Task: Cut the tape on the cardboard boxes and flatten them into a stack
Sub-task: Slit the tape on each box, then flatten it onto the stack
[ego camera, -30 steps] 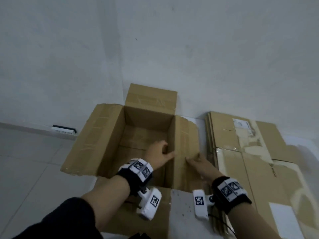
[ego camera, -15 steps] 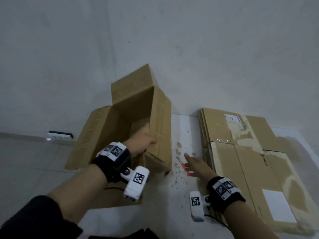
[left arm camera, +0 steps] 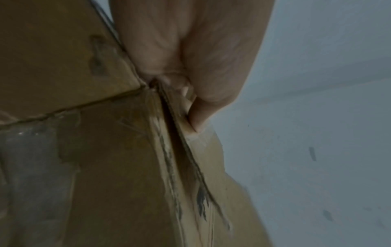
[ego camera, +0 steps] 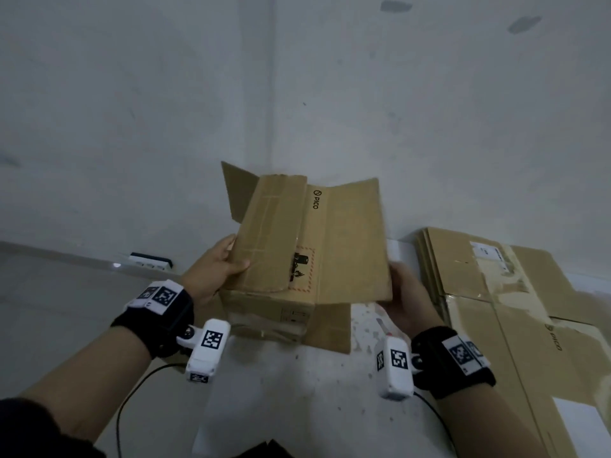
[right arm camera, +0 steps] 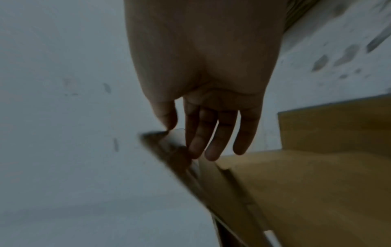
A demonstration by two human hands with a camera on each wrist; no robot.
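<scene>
A brown cardboard box point(ego camera: 307, 246) marked PICO is held up off the floor, tipped so its outside faces me, flaps hanging loose. My left hand point(ego camera: 221, 269) grips its left flap edge, thumb on top; the left wrist view shows the thumb and fingers point(left arm camera: 196, 107) pinching the doubled cardboard point(left arm camera: 105, 158). My right hand point(ego camera: 405, 292) is at the lower corner of the right flap point(ego camera: 357, 246). There its straight fingers point(right arm camera: 211, 138) lie against the flap corner point(right arm camera: 169, 150), thumb at the edge. A box cutter point(ego camera: 385, 327) with a red tip lies on the floor, partly hidden.
A stack of flattened boxes point(ego camera: 496, 309) lies on the floor at the right, against the wall. A power strip point(ego camera: 150, 259) sits at the wall's foot on the left. A black cable point(ego camera: 132, 391) runs under my left arm.
My left hand has lifted the box off the floor and turned it over. My right hand has risen from the floor by the cutter to the box's right flap.
</scene>
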